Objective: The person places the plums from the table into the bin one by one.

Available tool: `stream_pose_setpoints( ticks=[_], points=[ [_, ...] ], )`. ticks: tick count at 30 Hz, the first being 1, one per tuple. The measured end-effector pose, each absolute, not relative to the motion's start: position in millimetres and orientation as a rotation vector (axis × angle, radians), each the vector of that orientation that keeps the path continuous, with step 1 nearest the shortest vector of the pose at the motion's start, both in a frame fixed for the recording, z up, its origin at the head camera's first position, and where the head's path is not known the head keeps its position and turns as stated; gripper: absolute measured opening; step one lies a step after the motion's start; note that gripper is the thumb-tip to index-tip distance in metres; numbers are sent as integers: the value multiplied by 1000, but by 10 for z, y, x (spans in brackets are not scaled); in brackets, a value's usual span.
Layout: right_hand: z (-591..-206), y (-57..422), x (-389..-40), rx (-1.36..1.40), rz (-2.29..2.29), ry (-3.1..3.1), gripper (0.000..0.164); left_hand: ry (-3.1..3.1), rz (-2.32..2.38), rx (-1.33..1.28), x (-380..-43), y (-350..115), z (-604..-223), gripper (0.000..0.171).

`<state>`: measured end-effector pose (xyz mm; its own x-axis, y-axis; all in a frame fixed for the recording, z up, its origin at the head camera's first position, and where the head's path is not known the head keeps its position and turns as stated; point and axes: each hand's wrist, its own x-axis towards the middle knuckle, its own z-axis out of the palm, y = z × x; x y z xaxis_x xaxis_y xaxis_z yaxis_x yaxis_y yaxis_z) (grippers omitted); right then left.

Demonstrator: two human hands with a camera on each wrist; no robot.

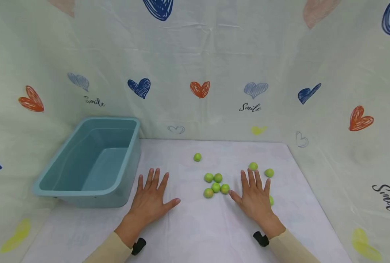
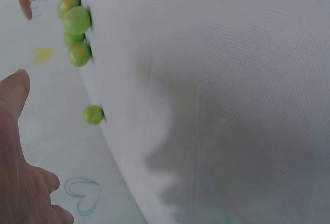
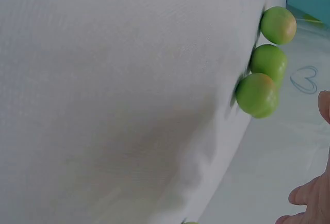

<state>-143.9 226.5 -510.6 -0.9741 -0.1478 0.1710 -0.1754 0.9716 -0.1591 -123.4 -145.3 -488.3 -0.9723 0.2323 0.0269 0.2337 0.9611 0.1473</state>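
Observation:
Several small round green fruits lie in a loose cluster mid-table, some with a yellowish blush in the left wrist view. My right hand, palm down with fingers spread, is just right of the cluster, its thumb tip close to one fruit. Beyond its fingertips are two more fruits, and another is partly hidden behind the hand. My left hand, also palm down with spread fingers, is between the bin and the cluster. Neither hand holds anything; both cast shadows on the cloth in the wrist views.
A blue-green plastic bin stands at the left of the white-covered table. One lone green fruit lies near the back edge. A pale curtain printed with hearts hangs behind and along both sides.

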Motion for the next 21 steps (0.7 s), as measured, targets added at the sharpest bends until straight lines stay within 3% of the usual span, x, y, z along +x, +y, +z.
stream_pose_setpoints(
  ticks=[5, 11, 16, 21],
  points=[
    [-5031, 2146, -1509, 277, 285, -2946, 94, -3060, -226, -419, -1104, -1408, -4724, 103],
    [-4791, 1781, -1609, 407, 266, -2899, 93, -2923, -331, -475, -854, -1493, -4261, 92],
    [-4530, 1305, -1669, 584, 225, -2853, 92, -2864, -346, -387, -823, -1873, -3872, 86],
    [-4333, 785, -1685, 793, 206, -2763, 90, -2836, -317, -233, -902, -2428, -3712, 83]
  ],
)
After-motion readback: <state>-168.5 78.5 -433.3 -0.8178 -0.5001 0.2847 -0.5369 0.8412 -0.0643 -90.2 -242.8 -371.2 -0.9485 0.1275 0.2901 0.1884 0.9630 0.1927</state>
